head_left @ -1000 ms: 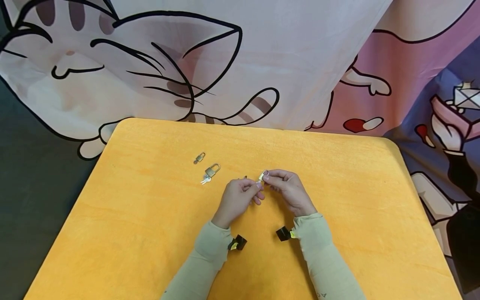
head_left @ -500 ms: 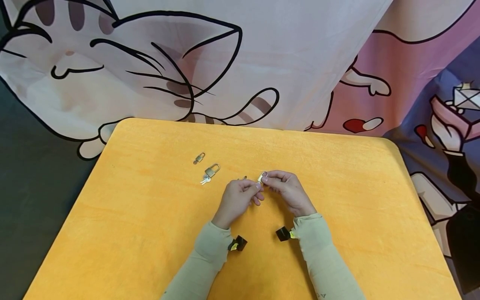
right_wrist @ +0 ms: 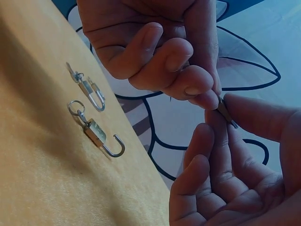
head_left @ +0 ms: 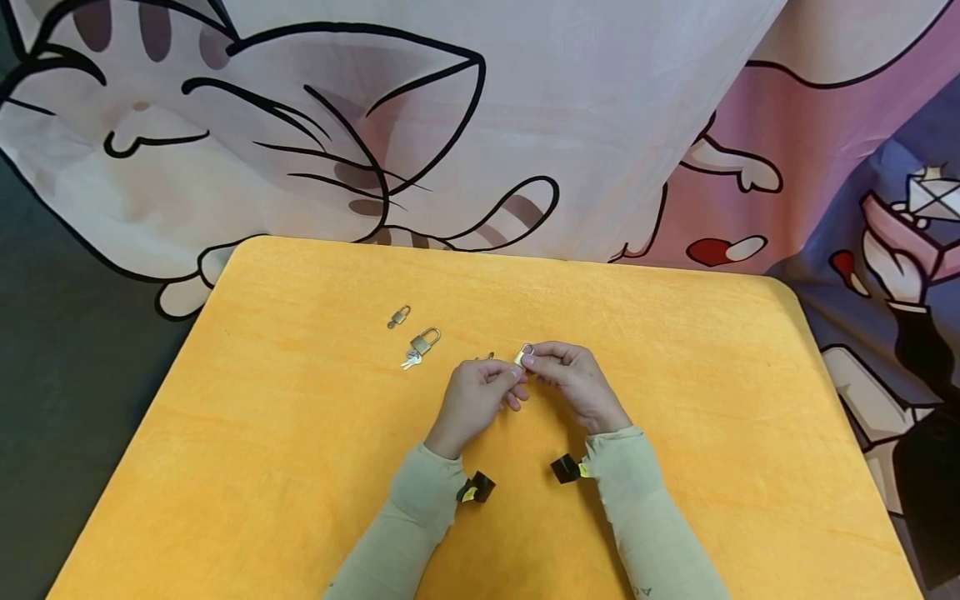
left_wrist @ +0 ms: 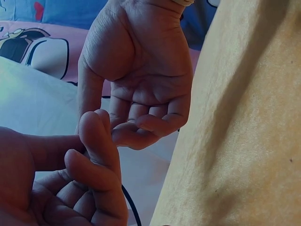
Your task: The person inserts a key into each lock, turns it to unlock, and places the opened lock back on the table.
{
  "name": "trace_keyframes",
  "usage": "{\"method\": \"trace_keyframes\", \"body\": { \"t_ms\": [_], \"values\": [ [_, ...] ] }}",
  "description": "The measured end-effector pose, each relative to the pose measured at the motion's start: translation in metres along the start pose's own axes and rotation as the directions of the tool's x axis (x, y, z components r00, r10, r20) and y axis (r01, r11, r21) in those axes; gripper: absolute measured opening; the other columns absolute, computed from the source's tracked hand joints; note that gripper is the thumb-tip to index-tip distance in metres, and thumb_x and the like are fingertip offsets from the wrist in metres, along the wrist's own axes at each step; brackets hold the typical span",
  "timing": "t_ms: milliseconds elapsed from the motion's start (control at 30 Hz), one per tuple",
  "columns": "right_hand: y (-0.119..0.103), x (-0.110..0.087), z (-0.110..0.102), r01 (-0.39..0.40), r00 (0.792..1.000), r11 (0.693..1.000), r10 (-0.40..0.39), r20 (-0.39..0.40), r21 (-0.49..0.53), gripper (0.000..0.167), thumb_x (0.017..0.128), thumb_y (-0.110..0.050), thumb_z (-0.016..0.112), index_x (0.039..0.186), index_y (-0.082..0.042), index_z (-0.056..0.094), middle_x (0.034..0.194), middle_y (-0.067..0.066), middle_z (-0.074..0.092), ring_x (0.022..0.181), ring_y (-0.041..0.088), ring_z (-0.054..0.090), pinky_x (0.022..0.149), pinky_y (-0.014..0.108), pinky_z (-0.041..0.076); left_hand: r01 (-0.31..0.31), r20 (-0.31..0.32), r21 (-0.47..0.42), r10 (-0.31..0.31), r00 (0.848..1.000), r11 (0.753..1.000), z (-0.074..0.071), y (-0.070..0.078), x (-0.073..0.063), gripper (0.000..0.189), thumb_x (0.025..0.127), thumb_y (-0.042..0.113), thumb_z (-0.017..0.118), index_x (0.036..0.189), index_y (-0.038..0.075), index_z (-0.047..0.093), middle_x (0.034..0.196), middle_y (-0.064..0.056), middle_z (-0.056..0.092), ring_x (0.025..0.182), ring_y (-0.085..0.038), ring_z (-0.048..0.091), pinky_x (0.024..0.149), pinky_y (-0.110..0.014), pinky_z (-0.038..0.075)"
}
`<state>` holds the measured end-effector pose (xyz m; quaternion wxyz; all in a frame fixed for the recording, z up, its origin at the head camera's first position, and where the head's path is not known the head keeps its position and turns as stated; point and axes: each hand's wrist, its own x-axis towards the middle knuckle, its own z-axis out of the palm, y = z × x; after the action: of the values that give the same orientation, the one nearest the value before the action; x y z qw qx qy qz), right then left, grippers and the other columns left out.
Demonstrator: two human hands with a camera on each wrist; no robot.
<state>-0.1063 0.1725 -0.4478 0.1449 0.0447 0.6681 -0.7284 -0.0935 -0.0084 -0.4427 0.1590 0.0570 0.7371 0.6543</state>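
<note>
In the head view my right hand (head_left: 573, 379) pinches a small brass padlock (head_left: 521, 357) by thumb and fingertips, its metal shackle pointing up and away. My left hand (head_left: 480, 396) meets the padlock's lower end and pinches what looks like its key, mostly covered by the fingertips. From the right wrist, a thin metal edge of the padlock (right_wrist: 227, 113) shows between both hands' fingertips. Behind the left hand, a padlock (head_left: 489, 356) is partly hidden; the right wrist view shows this padlock (right_wrist: 96, 133) with its shackle open and a ring attached.
On the yellow table (head_left: 315, 433), left of the hands, lie a larger padlock (head_left: 424, 342) with keys and a small padlock (head_left: 400, 316). A printed cloth (head_left: 600, 125) hangs behind the table's far edge. Each wrist carries a black camera.
The held padlock has shifted slightly down and left, closer against my left fingertips, along with the right fingertips. My left hand stays nearly still, and the padlocks lying on the table have not moved.
</note>
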Motion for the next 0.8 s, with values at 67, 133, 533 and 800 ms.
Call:
{"method": "trace_keyframes", "body": {
  "t_ms": [67,133,533,800],
  "values": [
    [0.0001,-0.0002,-0.0002,0.002,1.0,1.0,-0.002,0.001,-0.001,0.01,0.094,-0.011,0.071,0.1,-0.004,0.074,0.102,0.003,0.073,0.087,0.015,0.065,0.082,0.033,0.053,-0.01,0.002,0.005,0.01,1.0,1.0,0.0,0.0001,0.0001,0.028,0.102,0.017,0.059,0.1,-0.006,0.075,0.075,-0.005,0.072,0.064,-0.015,0.068,0.067,-0.044,0.056],
    [0.0002,-0.0002,-0.0005,0.002,1.0,1.0,-0.002,0.003,-0.002,0.011,0.094,-0.011,0.071,0.1,-0.003,0.074,0.101,0.002,0.073,0.087,0.015,0.064,0.081,0.033,0.052,-0.021,0.001,0.023,0.021,1.0,1.0,0.0002,-0.0001,-0.0001,0.028,0.102,0.018,0.059,0.1,-0.006,0.075,0.074,-0.003,0.072,0.064,-0.015,0.068,0.066,-0.039,0.055],
    [0.0016,-0.0003,0.0031,0.001,1.0,1.0,-0.001,0.006,0.009,0.024,0.095,-0.009,0.069,0.111,0.01,0.07,0.099,0.001,0.075,0.087,0.014,0.068,0.084,0.033,0.055,-0.099,-0.015,0.225,0.105,0.994,0.969,0.0059,-0.0029,-0.0019,0.028,0.1,0.018,0.062,0.083,0.003,0.077,0.069,-0.006,0.071,0.062,-0.029,0.066,0.049,-0.021,0.034],
    [0.0038,0.0007,0.0045,0.025,0.999,1.0,-0.025,-0.033,-0.007,0.015,0.093,-0.007,0.071,0.102,0.005,0.074,0.098,0.004,0.076,0.089,0.015,0.068,0.085,0.035,0.054,-0.08,-0.096,0.267,0.109,0.989,0.96,0.01,-0.0038,-0.0029,0.024,0.099,0.017,0.064,0.089,0.004,0.08,0.065,0.005,0.07,0.05,-0.014,0.062,0.041,-0.022,0.034]
  ]
}}
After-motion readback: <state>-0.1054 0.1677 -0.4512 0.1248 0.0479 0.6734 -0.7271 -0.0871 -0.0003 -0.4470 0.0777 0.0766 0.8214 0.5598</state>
